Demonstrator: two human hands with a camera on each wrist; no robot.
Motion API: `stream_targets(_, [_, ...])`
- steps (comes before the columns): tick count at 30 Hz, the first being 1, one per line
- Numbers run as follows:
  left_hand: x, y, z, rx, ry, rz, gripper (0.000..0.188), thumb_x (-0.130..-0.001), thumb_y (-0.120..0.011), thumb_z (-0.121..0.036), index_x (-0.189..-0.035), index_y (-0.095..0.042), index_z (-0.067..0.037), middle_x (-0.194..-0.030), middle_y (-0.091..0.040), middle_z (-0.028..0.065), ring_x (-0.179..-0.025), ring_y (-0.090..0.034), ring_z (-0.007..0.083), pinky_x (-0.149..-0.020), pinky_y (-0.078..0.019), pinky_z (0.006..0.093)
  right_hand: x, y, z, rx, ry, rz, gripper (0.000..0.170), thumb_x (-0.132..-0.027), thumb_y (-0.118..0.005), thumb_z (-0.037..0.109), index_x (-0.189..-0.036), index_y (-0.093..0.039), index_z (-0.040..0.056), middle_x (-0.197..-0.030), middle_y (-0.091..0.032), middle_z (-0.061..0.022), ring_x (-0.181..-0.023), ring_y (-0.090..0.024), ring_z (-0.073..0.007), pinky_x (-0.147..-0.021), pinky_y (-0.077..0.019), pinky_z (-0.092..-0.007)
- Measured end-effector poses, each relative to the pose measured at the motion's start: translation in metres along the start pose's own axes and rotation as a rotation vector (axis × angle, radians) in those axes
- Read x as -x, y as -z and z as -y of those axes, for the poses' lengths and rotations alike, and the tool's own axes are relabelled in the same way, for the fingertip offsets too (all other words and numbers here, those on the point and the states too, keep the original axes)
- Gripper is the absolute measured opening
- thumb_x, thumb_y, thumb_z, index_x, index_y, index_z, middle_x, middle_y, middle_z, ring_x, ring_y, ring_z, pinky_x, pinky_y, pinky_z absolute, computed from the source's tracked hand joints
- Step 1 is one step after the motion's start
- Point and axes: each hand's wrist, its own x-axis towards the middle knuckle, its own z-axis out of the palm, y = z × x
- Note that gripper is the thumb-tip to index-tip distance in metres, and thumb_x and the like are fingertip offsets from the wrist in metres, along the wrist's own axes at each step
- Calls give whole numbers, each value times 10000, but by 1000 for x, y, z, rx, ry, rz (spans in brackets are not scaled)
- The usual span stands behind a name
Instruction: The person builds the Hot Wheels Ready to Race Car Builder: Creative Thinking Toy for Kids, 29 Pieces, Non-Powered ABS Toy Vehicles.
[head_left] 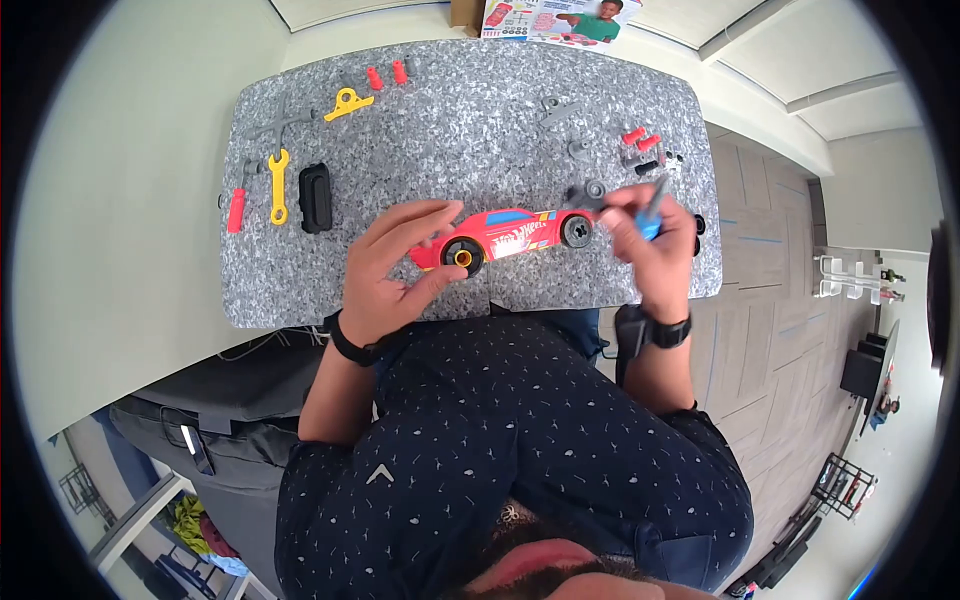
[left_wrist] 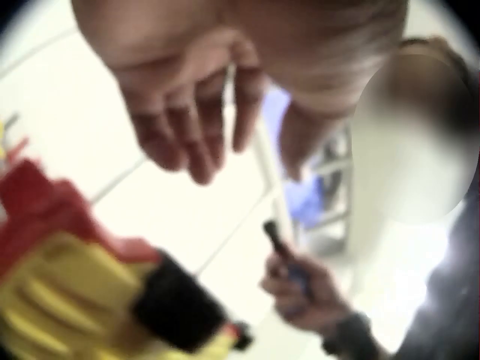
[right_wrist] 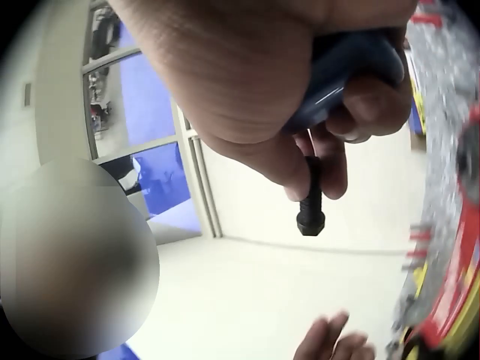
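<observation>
A red toy car point(head_left: 512, 236) with Hot Wheels lettering lies on its side edge-on to me, its rear wheel point(head_left: 462, 257) showing a yellow hub and its front wheel point(head_left: 577, 231) a grey one. Around the car's rear end is my left hand point(head_left: 390, 265), fingers spread over the top and thumb beside the rear wheel; the left wrist view shows its fingers loose and apart from the car. My right hand point(head_left: 655, 255), above the front end, holds a blue-handled screwdriver point(head_left: 648, 226) in its palm. Its fingertips pinch a black bolt point(right_wrist: 310, 206), hex head pointing outward.
On the speckled table point(head_left: 470, 120), a yellow wrench point(head_left: 279, 187), a grey cross-shaped piece point(head_left: 282, 125), a black oblong part point(head_left: 315, 198) and a yellow part point(head_left: 347, 104) lie left. Red pieces point(head_left: 640, 138) and grey parts point(head_left: 560, 112) lie right. A printed box point(head_left: 560, 22) stands behind.
</observation>
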Motion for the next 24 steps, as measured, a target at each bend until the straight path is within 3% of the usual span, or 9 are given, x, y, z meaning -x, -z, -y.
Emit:
stream_targets(4, [0, -31, -14, 451, 34, -96, 545, -928, -900, 23, -1452, -750, 7, -1441, -743, 203, -1121, -776, 211, -876, -610, 310, 15, -60, 5, -221, 141, 325, 176, -1008, -871, 33, -1158, -779, 18, -1039, -779, -16, -921, -690, -76, -801, -557, -271])
stream_targets(7, [7, -34, -6, 452, 3, -140, 516, -954, -860, 71, -1454, -741, 26, -1366, -776, 209, -1127, -760, 221, -869, -613, 325, 17, -83, -2, -304, 123, 419, 220, -1025, -846, 16, -1223, -752, 22, -1099, -767, -18, -976, -693, -81, -840, -560, -275])
stream_targets(10, [12, -23, -4, 366, 38, -204, 526, -940, -857, 85, -1449, -739, 25, -1314, -784, 188, -1107, -779, 226, -920, -635, 341, 14, -79, 1, -328, 65, 403, 274, -1053, -779, -26, -1315, -709, 15, -1267, -739, -58, -1067, -687, -94, -897, -567, -285])
stream_targets(13, [11, -5, -3, -90, 76, -46, 546, -917, -857, 74, -1445, -765, -31, -1220, -812, 122, -1035, -761, 221, -880, -614, 328, 0, -56, -5, -166, 149, 261, 311, -1060, -764, -33, -1363, -697, -6, -1305, -730, -80, -1044, -676, -99, -882, -564, -273])
stream_targets(18, [12, -12, 12, -319, -25, 99, 541, -907, -877, -11, -1436, -782, -76, -1182, -802, 75, -994, -719, 255, -873, -608, 356, 5, -38, 29, -249, 11, 209, 355, -1044, -799, -12, -1389, -717, -15, -1322, -744, -110, -922, -661, -97, -806, -556, -256])
stream_targets(20, [13, -14, 14, -372, -20, 128, 542, -899, -902, -55, -1427, -785, -78, -1213, -794, 82, -1011, -722, 263, -889, -615, 371, 6, -34, 34, -140, 100, 221, 360, -1012, -840, -6, -1359, -743, 0, -1300, -761, -108, -921, -688, -97, -787, -564, -259])
stream_targets(22, [14, -15, 7, -361, 44, 128, 558, -879, -938, -101, -1417, -788, -83, -1256, -786, 96, -1038, -738, 263, -905, -622, 385, 4, -29, 32, 116, 358, 235, 364, -972, -885, -2, -1316, -769, 23, -1261, -782, -99, -928, -720, -98, -765, -572, -267])
stream_targets(24, [12, -16, 1, -289, 71, 63, 580, -854, -968, -138, -1404, -793, -82, -1290, -774, 111, -1062, -756, 266, -911, -627, 386, 0, -31, 31, 143, 449, 280, 381, -925, -930, 10, -1278, -793, 50, -1195, -793, -84, -951, -742, -105, -756, -575, -266])
